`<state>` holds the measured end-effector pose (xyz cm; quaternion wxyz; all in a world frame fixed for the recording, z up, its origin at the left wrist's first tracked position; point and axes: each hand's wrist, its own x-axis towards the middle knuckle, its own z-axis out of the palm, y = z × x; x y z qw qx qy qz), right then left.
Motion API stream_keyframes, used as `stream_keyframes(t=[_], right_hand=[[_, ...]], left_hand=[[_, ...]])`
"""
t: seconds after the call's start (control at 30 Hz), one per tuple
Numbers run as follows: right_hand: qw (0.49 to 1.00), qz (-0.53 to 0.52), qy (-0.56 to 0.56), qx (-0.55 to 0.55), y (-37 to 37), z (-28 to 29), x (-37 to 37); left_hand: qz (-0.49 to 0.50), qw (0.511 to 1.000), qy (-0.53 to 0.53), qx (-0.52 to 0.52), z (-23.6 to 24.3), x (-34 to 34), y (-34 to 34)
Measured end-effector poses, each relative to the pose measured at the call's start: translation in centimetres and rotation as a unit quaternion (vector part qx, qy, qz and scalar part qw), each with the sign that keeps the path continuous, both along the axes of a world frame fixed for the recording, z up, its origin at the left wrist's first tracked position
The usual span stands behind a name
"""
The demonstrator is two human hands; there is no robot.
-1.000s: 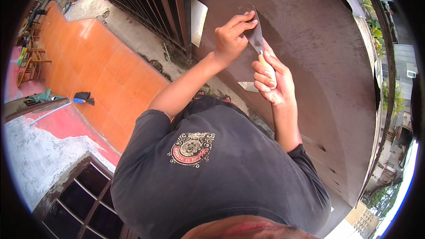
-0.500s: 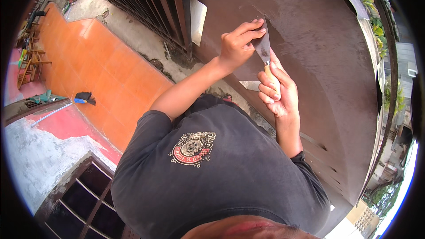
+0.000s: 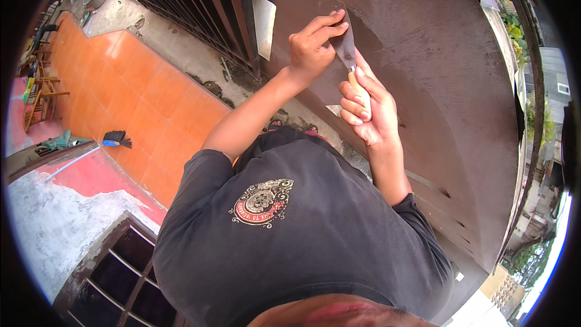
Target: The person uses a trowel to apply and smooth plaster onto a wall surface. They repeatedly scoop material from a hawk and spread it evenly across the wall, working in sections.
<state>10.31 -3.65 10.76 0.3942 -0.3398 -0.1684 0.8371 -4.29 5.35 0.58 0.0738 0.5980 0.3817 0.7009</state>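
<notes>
A putty knife (image 3: 359, 92) with a pale wooden handle and a flat grey metal blade is in both my hands. The handle lies in the curled fingers of my right hand (image 3: 378, 106), one finger reaching up along the blade's right side. My left hand (image 3: 313, 45) has its fingertips on the left edge of the blade near its far end; its thumb is hidden. Behind the blade rises a brown sheet-metal panel (image 3: 423, 72), scuffed and streaked in patches. Whether the blade's tip touches the panel I cannot tell.
A dark barred gate (image 3: 200, 9) stands left of the panel, with a pale plate (image 3: 264, 24) between them. Orange tiles (image 3: 139, 91) cover the floor at left, where a broom head (image 3: 117, 139) lies. Wooden chairs (image 3: 42, 100) stand at the far left.
Both hands and the putty knife have shifted a little to the left and away from me. The grip looks the same. The view has moved slightly too, showing more of my feet.
</notes>
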Motion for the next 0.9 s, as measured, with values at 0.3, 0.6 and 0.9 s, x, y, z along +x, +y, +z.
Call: stream_keyframes(t=[0.3,0.6,0.9], right_hand=[[0.999,0.002,-0.051,-0.008,0.8,0.2,-1.2],[1.000,0.007,0.019,-0.005,0.9,0.7,-1.2],[1.000,0.005,0.002,-0.001,0.7,0.8,-1.5]], left_hand=[[-0.021,0.999,0.034,0.026,-0.2,-1.2,0.5],[-0.039,0.999,0.031,0.012,0.3,-1.6,0.3],[-0.031,0.998,0.047,0.021,0.0,-1.7,0.5]])
